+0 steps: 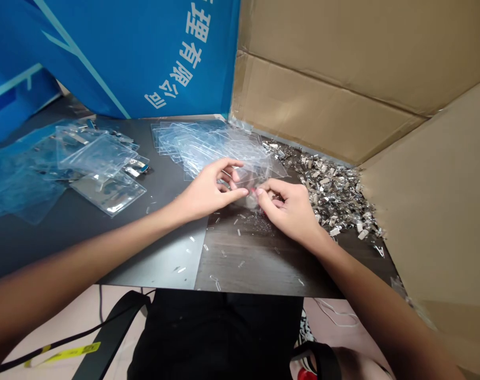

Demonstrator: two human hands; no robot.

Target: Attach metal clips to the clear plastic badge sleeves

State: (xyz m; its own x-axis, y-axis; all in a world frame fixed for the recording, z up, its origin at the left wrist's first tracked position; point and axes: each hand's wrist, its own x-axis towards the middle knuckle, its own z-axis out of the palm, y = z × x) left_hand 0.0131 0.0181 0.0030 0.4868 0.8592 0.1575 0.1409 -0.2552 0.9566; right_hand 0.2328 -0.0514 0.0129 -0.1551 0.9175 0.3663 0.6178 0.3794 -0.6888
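A right hand pinches a small clear piece, its long axis hard to tell, just beside the curled, half-open left hand. Clear vinyl badge holders lie beyond on a dark bench, with metal clips heaped against a cardboard flap.

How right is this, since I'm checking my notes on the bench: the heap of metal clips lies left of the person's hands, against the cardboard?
The side is wrong. The head view shows the heap of metal clips to the right of the left hand and right hand, against the cardboard.
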